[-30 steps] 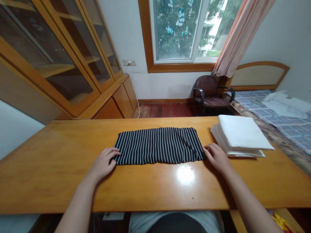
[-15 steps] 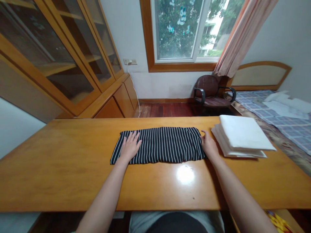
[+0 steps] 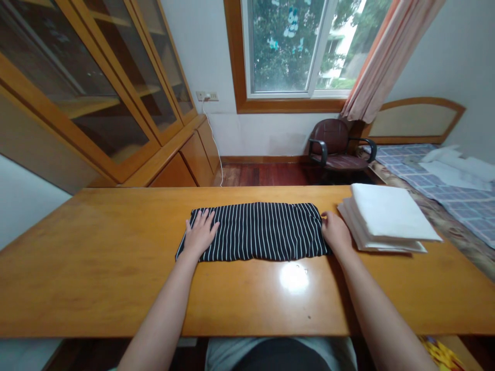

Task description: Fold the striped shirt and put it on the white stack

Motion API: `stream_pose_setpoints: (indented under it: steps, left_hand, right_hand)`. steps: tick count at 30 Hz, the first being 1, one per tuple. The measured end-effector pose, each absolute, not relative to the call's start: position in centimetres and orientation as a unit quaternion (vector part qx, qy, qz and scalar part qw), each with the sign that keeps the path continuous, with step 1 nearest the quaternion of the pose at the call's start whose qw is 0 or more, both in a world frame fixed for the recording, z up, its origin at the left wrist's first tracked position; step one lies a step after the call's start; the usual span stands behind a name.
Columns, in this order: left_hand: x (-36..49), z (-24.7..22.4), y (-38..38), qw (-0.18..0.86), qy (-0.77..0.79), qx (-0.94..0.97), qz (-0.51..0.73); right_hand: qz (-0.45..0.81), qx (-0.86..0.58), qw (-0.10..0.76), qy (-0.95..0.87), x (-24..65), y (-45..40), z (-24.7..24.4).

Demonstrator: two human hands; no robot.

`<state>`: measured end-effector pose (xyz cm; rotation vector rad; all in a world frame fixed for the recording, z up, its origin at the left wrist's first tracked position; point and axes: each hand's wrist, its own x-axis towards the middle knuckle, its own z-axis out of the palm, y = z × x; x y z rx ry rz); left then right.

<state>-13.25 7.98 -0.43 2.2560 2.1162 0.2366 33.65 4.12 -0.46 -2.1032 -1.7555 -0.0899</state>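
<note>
A black cloth with white stripes (image 3: 263, 232), folded into a long flat strip, lies crosswise on the wooden table. Its exact kind of garment or fabric does not show. My left hand (image 3: 201, 232) rests flat on its left end, fingers spread. At the opposite end, my right hand (image 3: 335, 232) has its fingers curled in a pinch at the cloth's right edge; the fingertips are partly hidden. The right part of the cloth shows small wrinkles.
A stack of folded white cloth or sheets (image 3: 390, 214) stands on the table (image 3: 96, 257) just right of my right hand. Beyond the table are a glass-doored cabinet (image 3: 154, 144), an office chair (image 3: 336, 144) and a bed (image 3: 460, 175).
My left hand has slid slightly left along the cloth. My right hand's fingers have curled in closer at the right edge, and that end reaches slightly farther right.
</note>
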Motion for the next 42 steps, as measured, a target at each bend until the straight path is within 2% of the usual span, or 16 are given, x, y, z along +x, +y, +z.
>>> stream_pose_setpoints:
  steps: [5, 8, 14, 19, 26, 30, 36, 38, 42]
  left_hand:
    - [-12.7, 0.6, 8.9, -0.014, 0.699, 0.704, 0.128]
    - [-13.7, 0.8, 10.5, -0.024, 0.746, 0.639, 0.186]
    - [-17.6, 0.0, 14.1, 0.055, 0.799, 0.559, 0.212]
    - [-18.6, -0.5, 15.3, 0.08, 0.795, 0.556, 0.229]
    - [-18.3, -1.0, 14.5, 0.043, 0.782, 0.565, 0.26]
    - [-18.1, -0.7, 14.3, 0.025, 0.777, 0.572, 0.262]
    - [-13.7, 1.5, 12.7, -0.082, 0.692, 0.656, 0.29]
    - [-10.3, 1.8, 11.8, -0.069, 0.619, 0.731, 0.279]
    - [-4.1, 1.0, 10.2, -0.021, 0.538, 0.822, 0.185]
  right_hand:
    - [-0.086, -0.711, 0.244, -0.653, 32.3, 6.1, -0.2]
    - [-0.028, -0.741, 0.285, -0.608, 32.0, 8.3, -0.6]
    - [0.122, -0.784, 0.336, -0.507, 33.3, 12.0, -1.8]
    - [0.125, -0.771, 0.363, -0.508, 34.1, 12.6, -2.2]
    - [0.074, -0.753, 0.394, -0.522, 34.5, 12.1, -2.5]
    - [0.058, -0.744, 0.395, -0.537, 34.0, 12.1, -2.4]
    - [-0.042, -0.708, 0.361, -0.605, 30.3, 11.6, -0.4]
    - [-0.034, -0.658, 0.345, -0.669, 27.1, 11.0, 0.1]
    - [0.004, -0.55, 0.262, -0.793, 20.0, 9.2, 0.0]
